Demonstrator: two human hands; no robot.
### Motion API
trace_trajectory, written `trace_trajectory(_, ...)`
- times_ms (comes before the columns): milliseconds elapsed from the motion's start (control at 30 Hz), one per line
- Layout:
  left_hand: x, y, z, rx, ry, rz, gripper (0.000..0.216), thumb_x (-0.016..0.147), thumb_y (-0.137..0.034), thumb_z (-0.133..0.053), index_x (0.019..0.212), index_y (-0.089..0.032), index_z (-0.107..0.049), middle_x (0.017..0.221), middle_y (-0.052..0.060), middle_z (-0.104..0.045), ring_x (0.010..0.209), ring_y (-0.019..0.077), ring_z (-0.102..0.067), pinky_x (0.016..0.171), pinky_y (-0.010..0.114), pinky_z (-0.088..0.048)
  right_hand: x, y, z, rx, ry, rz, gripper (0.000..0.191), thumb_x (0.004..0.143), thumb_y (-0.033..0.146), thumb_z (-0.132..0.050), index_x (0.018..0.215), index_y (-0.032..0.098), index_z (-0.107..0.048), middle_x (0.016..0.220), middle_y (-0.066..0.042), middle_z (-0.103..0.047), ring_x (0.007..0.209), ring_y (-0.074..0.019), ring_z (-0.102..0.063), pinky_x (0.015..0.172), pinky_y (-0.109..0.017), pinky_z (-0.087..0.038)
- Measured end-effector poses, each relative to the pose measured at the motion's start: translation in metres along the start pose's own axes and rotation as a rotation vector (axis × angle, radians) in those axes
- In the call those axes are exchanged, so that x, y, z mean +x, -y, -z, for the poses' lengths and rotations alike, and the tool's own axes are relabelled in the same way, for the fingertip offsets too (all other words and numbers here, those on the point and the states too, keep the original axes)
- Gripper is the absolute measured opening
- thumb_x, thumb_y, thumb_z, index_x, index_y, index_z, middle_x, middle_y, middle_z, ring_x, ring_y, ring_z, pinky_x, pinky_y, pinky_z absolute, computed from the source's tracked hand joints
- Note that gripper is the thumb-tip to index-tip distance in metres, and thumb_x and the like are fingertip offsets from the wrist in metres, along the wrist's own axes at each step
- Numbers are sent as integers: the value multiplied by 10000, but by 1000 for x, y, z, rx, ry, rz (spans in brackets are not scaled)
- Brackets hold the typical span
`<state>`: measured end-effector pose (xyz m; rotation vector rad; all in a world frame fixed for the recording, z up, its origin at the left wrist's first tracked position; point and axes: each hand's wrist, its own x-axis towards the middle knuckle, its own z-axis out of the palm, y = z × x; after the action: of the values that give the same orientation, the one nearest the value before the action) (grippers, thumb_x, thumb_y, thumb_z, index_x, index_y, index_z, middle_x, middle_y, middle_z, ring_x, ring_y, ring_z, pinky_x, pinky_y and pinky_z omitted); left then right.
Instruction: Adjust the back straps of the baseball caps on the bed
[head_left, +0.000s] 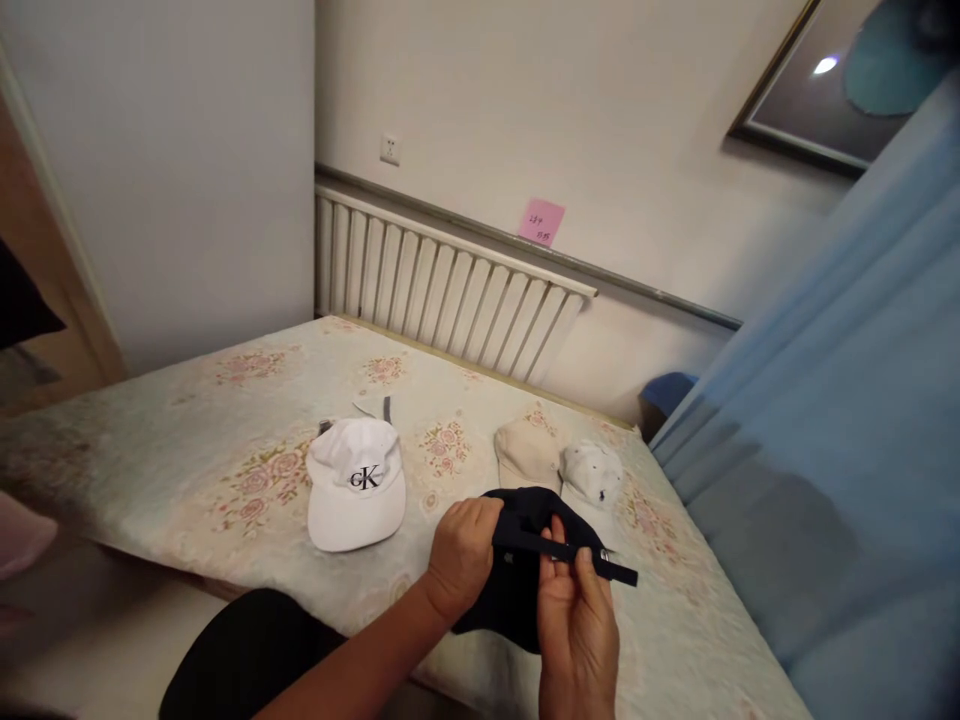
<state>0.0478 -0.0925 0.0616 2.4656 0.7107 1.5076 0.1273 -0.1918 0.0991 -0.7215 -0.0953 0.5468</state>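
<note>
Above the front part of the bed I hold a black baseball cap (499, 600), its back opening and adjustment strap facing me. My left hand (465, 548) is closed on the cap's left edge, by one end of the strap. With thumb and fingers, my right hand (577, 625) pinches the strap near its metal buckle, and the loose strap end sticks out to the right. Just beyond are a beige cap (525, 450) and a whitish cap (592, 475) with a small dark emblem. Farther left lies a white cap (358, 485) with black "CK" lettering.
Floral fabric covers the bed (187, 400). Behind it are a white radiator (442, 285) and a wall with a pink note (541, 222). A blue curtain (840, 420) hangs on the right. A rounded black shape (240, 655), unclear in kind, is at lower left.
</note>
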Motion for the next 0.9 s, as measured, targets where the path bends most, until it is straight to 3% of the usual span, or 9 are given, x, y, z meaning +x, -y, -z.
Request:
trace_trajectory(133, -9, -3, -4, 26, -19, -43, 301, 849, -48, -356, 1000, -119, -606, 879, 95, -684, 827, 209, -637, 748, 368, -539, 2, 4, 10, 49, -71, -41, 239, 782, 217, -656, 1008, 167, -600, 1026, -43, -699, 1021, -158, -649, 1067, -369, -383)
trace_trajectory(400, -4, -21, -2, 27, -32, -109, 287, 888, -113, -365, 1051, -90, -600, 945, 114, -694, 871, 210, -653, 778, 366, -561, -5, 6, 14, 32, 60, -97, 387, 755, 318, -692, 1086, 152, -580, 1098, -88, -676, 1079, -187, -616, 989, -348, -447)
trace_trajectory(567, -5, -36, -7, 45, -41, -186, 306, 909, -143, -350, 1081, -75, -593, 981, 138, -692, 907, 210, -657, 787, 366, -569, -12, -2, 17, -184, 85, -82, 429, 735, 408, -691, 1078, 159, -624, 1090, -79, -673, 1034, -205, -617, 840, -312, -510)
trace_trajectory(667, -8, -44, -14, 73, -54, -244, 307, 902, -136, -372, 1106, -43, -581, 1036, 174, -678, 978, 232, -646, 823, 389, -565, -18, 0, 13, -304, 111, -92, 450, 707, 424, -701, 1036, 122, -647, 1027, -92, -693, 992, -227, -625, 827, -328, -506)
trace_trajectory(900, -16, -46, -22, 109, 28, -335, 396, 899, -139, -392, 1269, -15, -465, 1260, 233, -558, 1236, 271, -495, 948, 425, -513, -11, 10, 20, -489, -38, -16, 416, 721, 459, -631, 953, 115, -660, 905, -85, -711, 876, -219, -639, 779, -318, -497)
